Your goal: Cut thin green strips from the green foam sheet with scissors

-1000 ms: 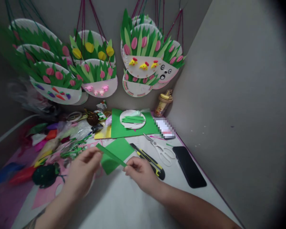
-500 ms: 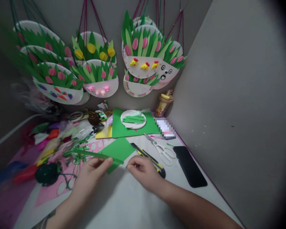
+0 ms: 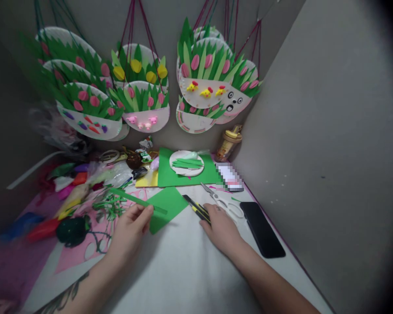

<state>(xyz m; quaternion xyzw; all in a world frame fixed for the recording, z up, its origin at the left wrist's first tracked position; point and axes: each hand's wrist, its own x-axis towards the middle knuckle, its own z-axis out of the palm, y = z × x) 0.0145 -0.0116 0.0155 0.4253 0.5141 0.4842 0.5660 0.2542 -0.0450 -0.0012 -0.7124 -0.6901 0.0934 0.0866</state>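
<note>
Pinched between the thumb and fingers of my left hand [image 3: 136, 224] is a narrow green paper strip [image 3: 127, 197], held slanting above the table. Below it lies a larger green paper sheet [image 3: 170, 209]. My right hand [image 3: 221, 224] is closed over the rear part of a yellow-and-black utility knife [image 3: 194, 207], thumb on the near side and fingers on the far side; the knife's handle end is hidden under the hand. White-handled scissors [image 3: 231, 207] lie just beyond my right hand. A black phone [image 3: 262, 229] rests to its right.
A white paper plate [image 3: 180, 172] with several green strips stands on green card [image 3: 165, 174]. Green shreds, pink paper [image 3: 74, 255] and a dark green ball of cord [image 3: 72, 231] crowd the left. Decorated half-plate baskets [image 3: 147, 117] hang on the wall. A second phone [image 3: 229, 176] lies behind the scissors.
My right hand has moved right, away from the strip's end, and has taken hold of the utility knife. The left hand still pinches the strip. The view has shifted slightly.
</note>
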